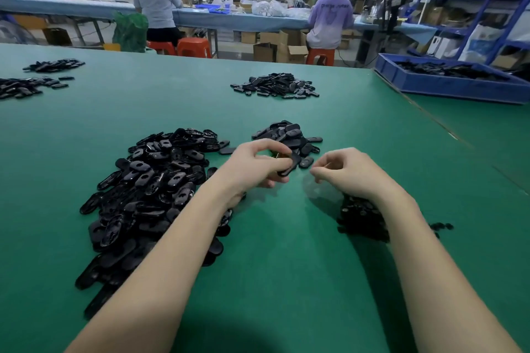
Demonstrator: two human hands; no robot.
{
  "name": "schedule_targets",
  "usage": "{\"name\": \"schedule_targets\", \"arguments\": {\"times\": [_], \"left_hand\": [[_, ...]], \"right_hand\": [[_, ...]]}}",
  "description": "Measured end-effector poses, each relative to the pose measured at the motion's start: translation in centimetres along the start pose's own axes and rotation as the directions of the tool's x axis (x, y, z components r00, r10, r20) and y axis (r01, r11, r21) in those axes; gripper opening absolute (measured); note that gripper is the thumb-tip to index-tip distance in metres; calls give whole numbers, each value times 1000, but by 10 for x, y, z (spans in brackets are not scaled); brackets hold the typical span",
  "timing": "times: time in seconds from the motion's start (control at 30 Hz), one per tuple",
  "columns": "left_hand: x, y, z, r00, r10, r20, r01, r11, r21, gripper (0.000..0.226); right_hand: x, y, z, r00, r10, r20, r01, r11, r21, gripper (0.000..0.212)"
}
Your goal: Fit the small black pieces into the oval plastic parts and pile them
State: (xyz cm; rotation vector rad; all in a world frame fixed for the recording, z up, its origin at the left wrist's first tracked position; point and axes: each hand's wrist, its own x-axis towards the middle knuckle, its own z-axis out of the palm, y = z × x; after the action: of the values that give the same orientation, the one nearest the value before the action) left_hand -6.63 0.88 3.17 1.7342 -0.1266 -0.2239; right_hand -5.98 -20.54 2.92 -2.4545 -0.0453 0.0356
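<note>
our left hand [258, 165] has its fingers curled round one oval plastic part [287, 168], thumb and forefinger pinching it so that its dark end pokes out toward the right, lifted just above the green table [286, 252]. our right hand [342, 170] has its fingertips drawn together toward the thumb as if nipping a small black piece; we cannot tell whether anything really sits between them, since nothing dark shows there. the two hands are near each other but apart, with a strip of bare mat between them. the held oval lies to the left of the right fingertips, its long axis running roughly from near-left to far-right, so the coming move, as we judge it, is the right hand travelling left to meet the oval's exposed end.

outward from there: the heap of small black pieces [361, 216] lies under the right wrist. the big supply heap of ovals [149, 189] spreads under the left forearm. just beyond the fingers sits the smaller pile [289, 137], probably the finished ones. farther off are another pile [275, 86] and a blue crate [447, 86].
</note>
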Motion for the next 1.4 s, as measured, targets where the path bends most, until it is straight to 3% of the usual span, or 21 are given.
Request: {"name": "schedule_targets", "arguments": {"times": [0.17, 0.3, 0.5, 0.8, 0.87, 0.97, 1.1, 1.4], "left_hand": [[4, -13, 22, 996, -65, -55, 56, 987, -150, 7], [7, -20, 19, 995, -94, -14, 88, 968, -236, 17], [8, -26, 17, 997, -67, 34, 73, 975, -211, 25], [7, -27, 15, 998, -54, 12, 55, 977, -204, 24], [7, -27, 14, 999, -44, 6, 44, 977, -207, 22], [8, -26, 14, 999, -22, -31, 15, 978, -207, 19], [8, -25, 16, 999, 11, -49, -19, 985, -173, 26], [7, -22, 17, 999, 34, -10, -35, 979, -203, 26]], "right_hand": [[0, 18, -18, 993, 88, -75, -102, 974, -203, 9], [-1, 19, -19, 986, 133, -100, -155, 951, -268, 5], [-4, 17, -13, 979, 158, -127, -194, 915, -354, 8], [-4, 15, -7, 966, 175, -189, -232, 911, -341, 5], [-3, 16, -8, 966, 159, -202, -212, 936, -281, 6], [-2, 14, -9, 975, 131, -182, -127, 991, 33, 7], [-6, 3, -8, 996, 74, -44, -51, 919, 392, 4], [-4, 1, -4, 996, 22, 88, -60, 884, 463, 13]]}}
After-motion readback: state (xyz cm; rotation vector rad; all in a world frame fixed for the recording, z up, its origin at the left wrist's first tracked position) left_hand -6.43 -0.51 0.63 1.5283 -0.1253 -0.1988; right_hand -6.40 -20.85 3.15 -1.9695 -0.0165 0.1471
